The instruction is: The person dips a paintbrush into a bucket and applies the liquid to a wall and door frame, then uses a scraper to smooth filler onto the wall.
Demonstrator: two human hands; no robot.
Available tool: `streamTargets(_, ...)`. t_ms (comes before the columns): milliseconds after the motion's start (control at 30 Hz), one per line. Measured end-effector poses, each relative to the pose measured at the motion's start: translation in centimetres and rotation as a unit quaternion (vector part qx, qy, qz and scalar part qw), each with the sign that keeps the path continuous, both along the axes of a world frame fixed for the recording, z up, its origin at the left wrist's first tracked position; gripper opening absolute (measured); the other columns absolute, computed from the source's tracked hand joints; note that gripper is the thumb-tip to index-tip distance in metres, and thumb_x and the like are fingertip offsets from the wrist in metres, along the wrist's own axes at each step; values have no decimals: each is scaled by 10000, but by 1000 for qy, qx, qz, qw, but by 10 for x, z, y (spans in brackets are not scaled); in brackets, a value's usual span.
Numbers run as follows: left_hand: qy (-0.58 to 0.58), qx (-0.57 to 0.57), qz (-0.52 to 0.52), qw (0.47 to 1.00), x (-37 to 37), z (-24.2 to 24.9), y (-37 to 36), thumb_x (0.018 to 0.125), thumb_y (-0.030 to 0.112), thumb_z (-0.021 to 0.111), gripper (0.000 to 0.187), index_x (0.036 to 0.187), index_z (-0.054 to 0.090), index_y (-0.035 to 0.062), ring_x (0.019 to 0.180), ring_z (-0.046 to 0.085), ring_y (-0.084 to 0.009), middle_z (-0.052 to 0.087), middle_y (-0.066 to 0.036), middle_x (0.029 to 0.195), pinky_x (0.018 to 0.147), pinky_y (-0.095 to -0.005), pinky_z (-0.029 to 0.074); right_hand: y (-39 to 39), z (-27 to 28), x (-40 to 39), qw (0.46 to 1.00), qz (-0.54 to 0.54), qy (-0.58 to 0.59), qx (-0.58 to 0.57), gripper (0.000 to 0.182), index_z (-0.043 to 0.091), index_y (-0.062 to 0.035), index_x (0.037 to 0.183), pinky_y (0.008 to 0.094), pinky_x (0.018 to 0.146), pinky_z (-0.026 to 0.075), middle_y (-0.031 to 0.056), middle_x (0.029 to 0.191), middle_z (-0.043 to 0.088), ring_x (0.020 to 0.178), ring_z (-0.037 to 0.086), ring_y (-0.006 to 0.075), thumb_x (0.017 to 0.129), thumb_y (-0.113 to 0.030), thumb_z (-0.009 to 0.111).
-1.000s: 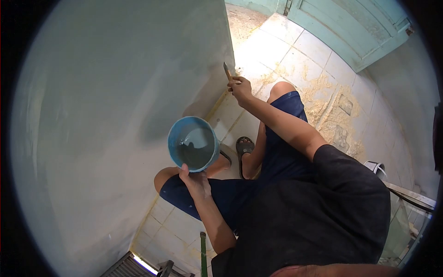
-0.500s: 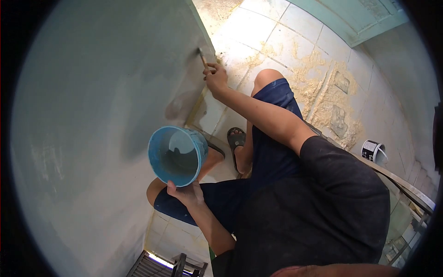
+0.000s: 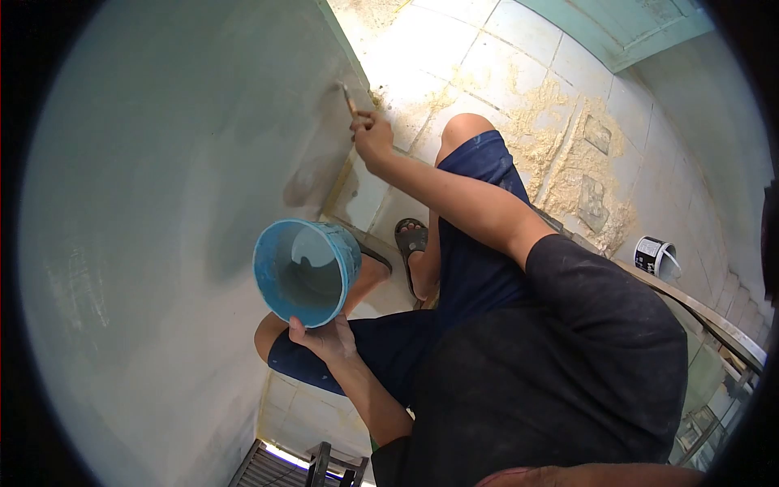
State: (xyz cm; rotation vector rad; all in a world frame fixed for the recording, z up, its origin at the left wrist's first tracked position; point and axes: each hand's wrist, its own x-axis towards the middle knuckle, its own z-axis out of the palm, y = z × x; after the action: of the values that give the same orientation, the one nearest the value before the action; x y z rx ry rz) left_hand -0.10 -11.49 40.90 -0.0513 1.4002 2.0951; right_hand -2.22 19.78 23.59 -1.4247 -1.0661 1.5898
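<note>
A blue bucket [image 3: 350, 258] with greyish liquid inside tilts toward the camera. My left hand [image 3: 329, 337] is closed around its lower rim, thumb on the outside edge, near my bent knee. Farther up, my right hand [image 3: 373, 138] grips the handle of a paintbrush [image 3: 350, 101]. The brush's bristles touch the grey-green wall [image 3: 162, 162] close to its outer corner. Damp, darker patches show on the wall below the brush. The fingertips of my right hand are partly hidden behind the hand itself.
White floor tiles [image 3: 519, 40] smeared with tan, crusty material lie beyond my knee. A small white-and-black bucket [image 3: 656, 258] stands at the right. A light green door [image 3: 641, 32] is at the top, and a dark stool [image 3: 329, 467] at the bottom.
The brush has shifted slightly along the wall near the corner, with my right hand following it. The whole view has moved a little; my left hand still holds the blue bucket.
</note>
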Motion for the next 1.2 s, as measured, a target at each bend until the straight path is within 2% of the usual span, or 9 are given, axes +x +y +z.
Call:
streamTargets(133, 2, 8, 4, 1000, 1, 3, 2, 808, 541, 714, 859, 1437, 456, 14, 1280, 570, -271, 532, -131, 1415, 1029, -431, 535, 22, 8, 1, 1000, -14, 5, -20, 319, 631, -18, 1272, 317, 667, 535, 92, 932, 729, 745, 683, 159, 954, -50, 635)
streamTargets(267, 8, 27, -3, 1000, -1, 3, 3, 810, 542, 712, 849, 1432, 462, 21, 1272, 577, -264, 539, -127, 1407, 1011, -419, 546, 1, 17, 0, 999, 15, 37, -36, 313, 636, -32, 1269, 323, 652, 528, 93, 917, 728, 747, 682, 154, 956, -54, 635)
streamTargets(567, 18, 26, 17, 999, 1, 4, 6, 807, 543, 717, 853, 1432, 448, 29, 1232, 607, -251, 546, -118, 1389, 941, -382, 586, -98, 19, 12, 975, 216, 45, -42, 297, 647, -26, 1253, 308, 635, 505, 102, 892, 720, 704, 632, 141, 957, -37, 629)
streamTargets(667, 18, 29, 4, 999, -3, 1, 1, 809, 545, 718, 853, 1432, 447, 30, 1223, 613, -248, 546, -117, 1389, 939, -377, 587, -98, 6, 9, 984, 166, 41, -57, 295, 649, -30, 1252, 308, 637, 508, 101, 881, 721, 700, 632, 136, 957, -48, 637)
streamTargets(833, 13, 32, 1, 999, -2, 1, -1, 819, 548, 714, 843, 1430, 452, 31, 1231, 606, -242, 546, -115, 1389, 948, -374, 582, -30, -3, -7, 1000, -8, 21, -17, 299, 642, -12, 1255, 306, 645, 519, 108, 904, 728, 712, 648, 137, 959, -55, 633)
streamTargets(967, 24, 48, 6, 999, 0, 3, 4, 834, 542, 705, 826, 1434, 451, 34, 1228, 607, -247, 540, -115, 1396, 946, -380, 583, -26, 16, -7, 998, -16, 60, -26, 290, 649, -22, 1243, 301, 643, 520, 97, 881, 722, 711, 651, 136, 955, -50, 634)
streamTargets(1033, 33, 47, 4, 998, 2, 4, 6, 836, 541, 704, 822, 1435, 451, 37, 1229, 605, -249, 535, -116, 1401, 947, -385, 582, -45, 6, -15, 997, 56, 55, 12, 280, 674, -36, 1205, 384, 718, 542, 134, 874, 724, 770, 686, 223, 928, -75, 672)
streamTargets(1133, 34, 42, 2, 999, 0, 4, 4, 835, 546, 702, 828, 1439, 446, 41, 1244, 594, -258, 522, -118, 1416, 960, -401, 576, -92, 6, -13, 989, 130, 55, 47, 276, 675, -34, 1202, 386, 695, 540, 136, 854, 720, 737, 680, 236, 929, -81, 674)
streamTargets(1200, 19, 32, -16, 999, -2, 3, 0, 799, 575, 730, 898, 1481, 384, 105, 1323, 491, -316, 440, -115, 1472, 1027, -492, 477, -121, 13, -3, 980, 185, 70, 26, 272, 675, -27, 1197, 389, 704, 542, 151, 863, 725, 752, 692, 253, 930, -80, 672)
